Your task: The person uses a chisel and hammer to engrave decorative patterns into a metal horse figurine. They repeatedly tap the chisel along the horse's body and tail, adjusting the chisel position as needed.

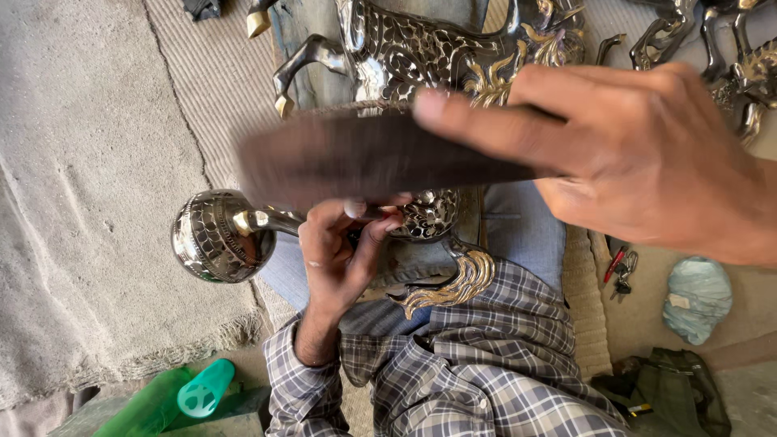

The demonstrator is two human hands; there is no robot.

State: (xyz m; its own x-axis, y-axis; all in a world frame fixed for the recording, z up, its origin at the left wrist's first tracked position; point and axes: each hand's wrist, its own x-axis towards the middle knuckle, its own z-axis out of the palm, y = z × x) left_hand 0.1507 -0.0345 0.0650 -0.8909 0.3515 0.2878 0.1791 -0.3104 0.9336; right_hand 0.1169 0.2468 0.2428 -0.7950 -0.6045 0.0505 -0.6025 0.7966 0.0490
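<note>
Horse: a shiny silver metal horse figure with dark carved spots and gold hooves, mane and tail (421, 57) lies across the person's lap, at the middle of the view.
Ball: a round silver metal ball with carved bands (212, 236) sits at 9 o'clock from the lap, touching one gold-tipped leg.
Left hand: the left hand (340, 251) has its fingers curled together, clamped on a thin leg of the horse.
Right hand: the right hand (639, 154) is at 2 o'clock, fingers closed on a dark flat blurred tool (364, 158) that lies over the horse.
Around: a green plastic bottle (174, 400) is at 7 o'clock, a pale blue bundle (698, 298) at 4 o'clock, and more silver horse figures (728, 48) at 1 o'clock.
</note>
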